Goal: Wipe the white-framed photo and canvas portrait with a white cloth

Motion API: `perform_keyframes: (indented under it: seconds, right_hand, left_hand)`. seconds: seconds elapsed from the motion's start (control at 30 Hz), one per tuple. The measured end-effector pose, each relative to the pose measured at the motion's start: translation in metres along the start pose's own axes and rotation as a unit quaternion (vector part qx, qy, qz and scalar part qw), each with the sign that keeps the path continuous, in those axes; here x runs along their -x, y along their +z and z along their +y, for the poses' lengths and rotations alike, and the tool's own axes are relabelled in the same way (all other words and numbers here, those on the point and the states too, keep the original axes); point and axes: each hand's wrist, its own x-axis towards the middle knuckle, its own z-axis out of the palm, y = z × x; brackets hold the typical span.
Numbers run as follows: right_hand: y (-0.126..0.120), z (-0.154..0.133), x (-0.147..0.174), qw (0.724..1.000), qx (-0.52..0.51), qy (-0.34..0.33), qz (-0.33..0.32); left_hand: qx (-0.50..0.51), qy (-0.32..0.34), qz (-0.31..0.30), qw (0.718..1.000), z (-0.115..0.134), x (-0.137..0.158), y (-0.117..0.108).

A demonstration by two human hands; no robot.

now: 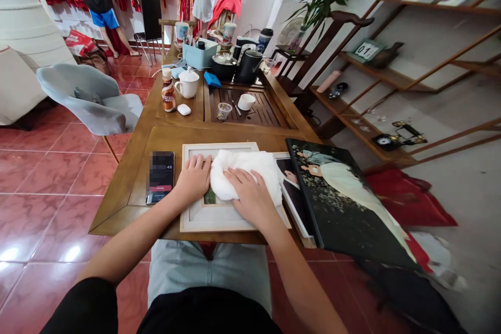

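Note:
A white picture frame point(211, 222) lies flat at the near edge of the wooden table, with a bit of green picture point(209, 197) showing inside it. Spread over its right part is a bunched white cloth point(221, 175). My right hand point(252, 198) rests on top of this cloth, fingers stretched and apart. My left hand point(194, 180) lies flat on the frame's left side, fingers out, by the cloth's left edge. The cloth hides much of the picture. Left of the frame is a phone point(160, 175) with its screen lit.
At right, a large photo panel point(340, 193) leans over other framed pictures point(295, 201) and overhangs the table edge. Farther back stand a bottle point(168, 91), a lidded white cup point(188, 83), a tea tray point(270, 107) and a black kettle point(250, 67). Two people stand beyond.

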Motion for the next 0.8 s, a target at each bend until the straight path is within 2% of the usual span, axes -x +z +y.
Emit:
perform_keyframes:
  seconds: [0.27,0.43,0.53,0.7,0.8]
  right_hand:
    - [-0.035,-0.017,0.054,0.997,-0.037,-0.015,-0.062]
    - [-0.048,-0.026,0.06,0.995,-0.033,0.002,-0.092]
    - [-0.037,-0.024,0.048,0.997,-0.029,0.003,-0.076]
    - [-0.002,-0.009,0.015,1.0,0.006,0.006,0.011]
    - [0.009,-0.004,0.001,0.999,0.015,0.019,0.035]
  left_hand:
    - [-0.006,0.001,-0.007,1.0,0.001,0.0,-0.001]
    - [-0.003,0.007,-0.011,1.0,0.001,0.0,-0.002]
    - [-0.001,0.008,-0.003,1.0,0.0,0.0,-0.001]
    - [0.005,0.014,0.002,1.0,0.0,0.0,-0.001]
    - [0.006,0.011,0.001,1.0,0.0,-0.001,-0.001]
